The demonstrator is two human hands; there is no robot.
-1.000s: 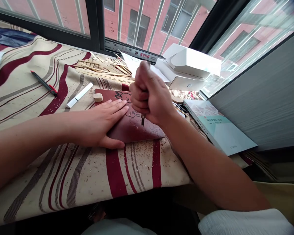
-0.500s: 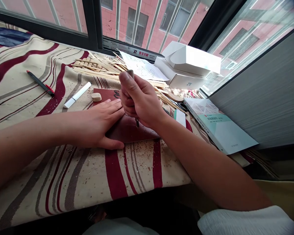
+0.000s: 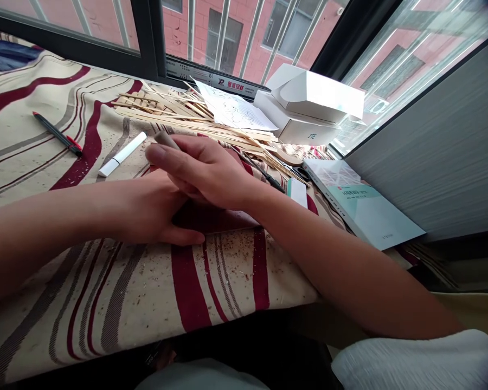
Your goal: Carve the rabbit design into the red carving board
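Note:
A dark red carving board [image 3: 219,219] lies on the striped cloth [image 3: 106,281], mostly covered by my hands. My left hand [image 3: 154,208] lies flat on the board's near left part, fingers stretched, thumb along the front edge. Crossing above it, my right hand [image 3: 203,170] is closed round a carving tool [image 3: 166,141], whose grey handle end sticks out to the left; its blade is hidden. Wood shavings speckle the cloth in front of the board.
A white marker [image 3: 122,155] and a red-black pen [image 3: 56,133] lie to the left. Behind are thin wooden sticks [image 3: 174,111], a drawing sheet [image 3: 233,108] and white boxes [image 3: 309,108]. A book [image 3: 361,203] lies right, by the window frame.
My right hand has swung left and down from an upright fist, laying the tool flat over my left hand. The small eraser-like block by the board is now hidden.

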